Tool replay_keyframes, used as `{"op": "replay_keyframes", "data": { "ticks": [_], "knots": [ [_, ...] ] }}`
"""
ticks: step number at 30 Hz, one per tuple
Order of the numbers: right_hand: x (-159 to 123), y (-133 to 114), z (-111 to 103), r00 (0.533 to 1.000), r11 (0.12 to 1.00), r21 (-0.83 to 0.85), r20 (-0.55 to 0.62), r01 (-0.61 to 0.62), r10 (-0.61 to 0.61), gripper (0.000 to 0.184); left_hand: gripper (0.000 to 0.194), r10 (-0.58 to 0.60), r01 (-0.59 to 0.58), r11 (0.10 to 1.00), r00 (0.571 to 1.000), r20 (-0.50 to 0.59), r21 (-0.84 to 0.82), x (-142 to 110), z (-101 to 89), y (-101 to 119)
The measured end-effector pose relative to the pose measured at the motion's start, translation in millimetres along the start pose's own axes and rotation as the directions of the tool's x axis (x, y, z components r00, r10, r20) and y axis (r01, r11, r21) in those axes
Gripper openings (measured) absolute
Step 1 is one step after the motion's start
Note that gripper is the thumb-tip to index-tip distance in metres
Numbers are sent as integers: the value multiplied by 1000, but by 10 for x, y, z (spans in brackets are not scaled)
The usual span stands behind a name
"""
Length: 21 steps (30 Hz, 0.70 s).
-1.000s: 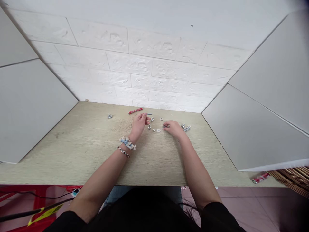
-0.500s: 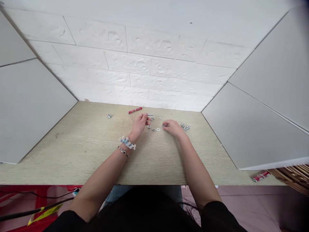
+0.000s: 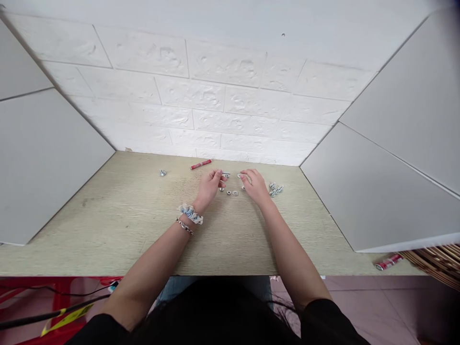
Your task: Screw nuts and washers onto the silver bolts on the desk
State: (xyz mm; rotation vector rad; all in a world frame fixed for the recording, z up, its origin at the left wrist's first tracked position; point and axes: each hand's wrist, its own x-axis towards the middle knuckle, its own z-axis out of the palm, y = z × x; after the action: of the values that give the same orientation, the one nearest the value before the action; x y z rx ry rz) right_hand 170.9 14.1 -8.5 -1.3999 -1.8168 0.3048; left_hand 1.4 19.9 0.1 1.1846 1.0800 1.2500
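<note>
Your left hand point(image 3: 208, 186) is pinching a bolt point(image 3: 226, 173) over the desk point(image 3: 143, 215). Your right hand point(image 3: 255, 186) is hovering at a flat washer point(image 3: 239, 176); whether it is gripping cannot be told.

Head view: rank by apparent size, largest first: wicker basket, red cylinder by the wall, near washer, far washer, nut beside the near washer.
1. Wicker basket, cut off by the frame
2. Red cylinder
3. Near washer
4. Nut
Unranked: far washer, partly hidden by the right hand.
</note>
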Motion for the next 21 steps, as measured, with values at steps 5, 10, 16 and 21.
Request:
{"op": "replay_keyframes", "data": {
  "ticks": [5, 10, 16, 21],
  "knots": [
    [-75, -299, 43, 995, 982, 174, 49, 72, -82, 29, 29, 30, -31, 999, 999, 41, 30, 42, -16, -75],
    [-123, -400, 99, 997, 984, 172, 46, 53, -62, 28, 29, -3, -5, 997, 994, 112, 72, 41, -19, -94],
    [-129, -383, 135, 996, 988, 122, 19, -92, 90, 32, 26, -26, 19, 999, 985, 170, 41, -27, 29, -28],
    [-105, -343, 171, 988, 976, 157, 51, -154, 147, 36, 25, -26, 27, 1000, 983, 182, -1, -60, 42, 15]
  ]
}}
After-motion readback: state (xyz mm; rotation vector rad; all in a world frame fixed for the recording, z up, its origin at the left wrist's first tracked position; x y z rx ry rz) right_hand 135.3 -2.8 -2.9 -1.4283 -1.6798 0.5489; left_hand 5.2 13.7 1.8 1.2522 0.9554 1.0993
